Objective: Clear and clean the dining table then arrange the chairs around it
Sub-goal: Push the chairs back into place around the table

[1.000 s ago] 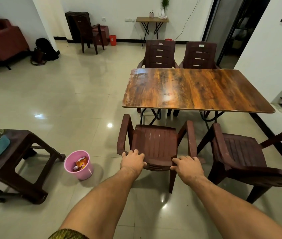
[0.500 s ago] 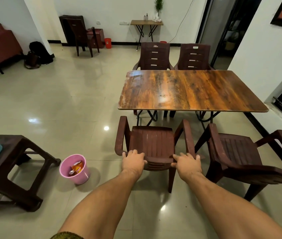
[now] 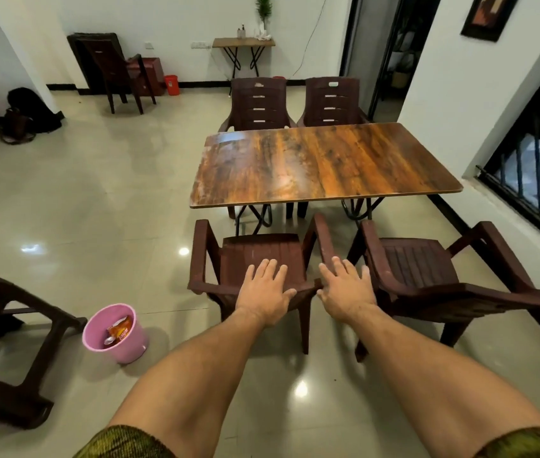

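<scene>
Left hand: the left hand was open, fingers straight and slightly spread, its palm over the top edge of the backrest of the near-left chair and its fingertips reaching over the seat.
Right hand: the right hand was open as well, fingers splayed, at the right end of the same backrest and over the rear of the right armrest. Whether either hand pressed down or only lay there could not be told.
Near-left chair: a dark brown plastic armchair, upright on the tiled floor, facing the tabletop – its front stood just short of the near edge, not tucked under.
Near-right chair: the near-right chair stood just beside the first, turned at an angle, its backrest swinging out to the right.
Far chairs: two far chairs stood side by side against the far edge, facing the camera.
Tabletop: glossy wood grain on black folding legs.
Left of the hands: a pink bucket on the floor held a snack packet – beyond it, a brown plastic stool.
</scene>
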